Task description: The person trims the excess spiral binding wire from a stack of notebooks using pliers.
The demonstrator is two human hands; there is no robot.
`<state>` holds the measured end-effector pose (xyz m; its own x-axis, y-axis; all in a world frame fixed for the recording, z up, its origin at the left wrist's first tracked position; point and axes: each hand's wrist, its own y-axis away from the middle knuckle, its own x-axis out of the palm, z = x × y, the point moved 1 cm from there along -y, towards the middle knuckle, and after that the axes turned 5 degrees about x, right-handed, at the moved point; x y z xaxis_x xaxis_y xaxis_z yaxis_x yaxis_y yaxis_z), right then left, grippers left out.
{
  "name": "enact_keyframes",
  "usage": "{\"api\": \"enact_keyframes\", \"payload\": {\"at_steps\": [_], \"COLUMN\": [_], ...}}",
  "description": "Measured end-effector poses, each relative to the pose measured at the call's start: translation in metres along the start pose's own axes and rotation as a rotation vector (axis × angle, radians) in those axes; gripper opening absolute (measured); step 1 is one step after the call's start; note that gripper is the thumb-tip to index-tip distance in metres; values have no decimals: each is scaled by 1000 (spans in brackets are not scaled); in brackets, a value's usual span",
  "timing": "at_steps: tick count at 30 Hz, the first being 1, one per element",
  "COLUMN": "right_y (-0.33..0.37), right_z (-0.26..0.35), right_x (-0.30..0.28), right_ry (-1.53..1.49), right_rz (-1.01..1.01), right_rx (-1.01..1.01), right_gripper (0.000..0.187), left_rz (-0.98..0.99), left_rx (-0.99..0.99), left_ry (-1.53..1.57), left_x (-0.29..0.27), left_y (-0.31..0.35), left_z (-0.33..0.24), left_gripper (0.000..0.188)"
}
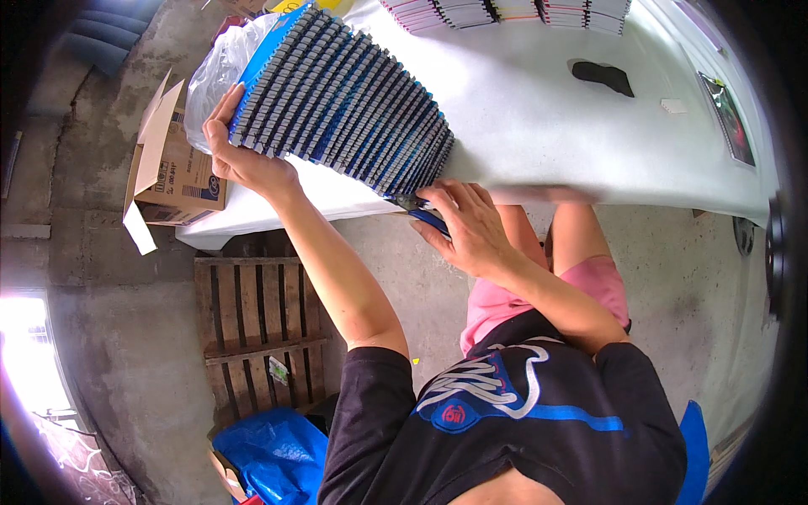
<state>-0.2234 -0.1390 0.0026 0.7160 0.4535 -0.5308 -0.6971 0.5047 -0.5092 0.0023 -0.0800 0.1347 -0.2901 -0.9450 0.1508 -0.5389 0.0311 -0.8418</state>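
Observation:
A long stack of spiral-bound notebooks (337, 105) rests on the near left part of the white-covered table, with its rows of dark binding coils facing me. My left hand (248, 162) grips the left end of this stack, its fingers against the blue outer cover. At the stack's near right corner, my right hand (467, 223) is closed around pliers with blue handles (431, 221). Their small metal head touches or nearly touches the end of the coils; the jaws are too small to make out.
More bound notebooks (505, 12) stand along the table's far edge. A black cloth piece (602, 77) and a dark-covered notebook (725, 116) lie to the right. Left are a clear plastic bag (220, 71) and an open cardboard box (192, 177); a wooden pallet (257, 307) stands below.

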Motion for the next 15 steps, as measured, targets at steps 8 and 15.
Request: {"api": "enact_keyframes", "payload": {"at_steps": [8,15], "right_y": [-1,-1], "right_z": [-1,-1], "right_x": [13,8], "right_ry": [-193,-458], "right_rz": [181,189], "right_rx": [171,254], "right_gripper": [29,29], "left_rz": [-6,-32], "left_rx": [-15,-6], "left_ry": [30,31], "left_x": [2,0], "left_y": [1,1], "left_z": [-2,-2], "left_gripper": [50,50]}}
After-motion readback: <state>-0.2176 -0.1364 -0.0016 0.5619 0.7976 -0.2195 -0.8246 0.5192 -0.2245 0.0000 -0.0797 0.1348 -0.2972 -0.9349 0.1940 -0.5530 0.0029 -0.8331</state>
